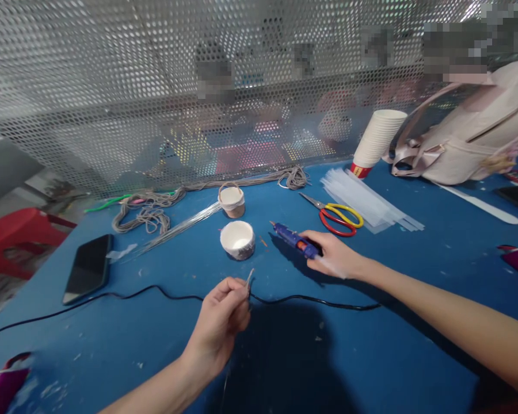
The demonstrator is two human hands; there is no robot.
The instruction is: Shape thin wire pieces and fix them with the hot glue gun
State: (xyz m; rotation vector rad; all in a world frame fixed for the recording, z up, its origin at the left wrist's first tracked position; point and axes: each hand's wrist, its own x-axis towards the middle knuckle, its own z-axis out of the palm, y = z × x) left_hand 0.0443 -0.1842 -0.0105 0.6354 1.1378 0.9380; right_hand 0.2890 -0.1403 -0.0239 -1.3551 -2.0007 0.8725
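Observation:
My right hand (330, 253) is wrapped round a blue glue gun (294, 238), its nozzle pointing up and left. Between the thumb and fingers of my left hand (227, 310) is pinched a thin pale strip (250, 278), perhaps cord, with its tip sticking up. Just beyond the hands stands a small white cup (237, 240) with an uneven wrapped outside. Behind it is a second small cup (232, 200), brown below, with a white rim and a handle-like loop on top. Scissors (334, 215) with one red and one yellow handle lie beyond the glue gun.
A black cable (155, 288) crosses the table near my left hand. A phone (88, 268) lies left. Grey cord (144, 213) and wires (185, 227) lie behind. Translucent strips (366, 198), stacked paper cups (379, 138) and a backpack (470, 129) are at right, before a perforated metal screen (133, 132).

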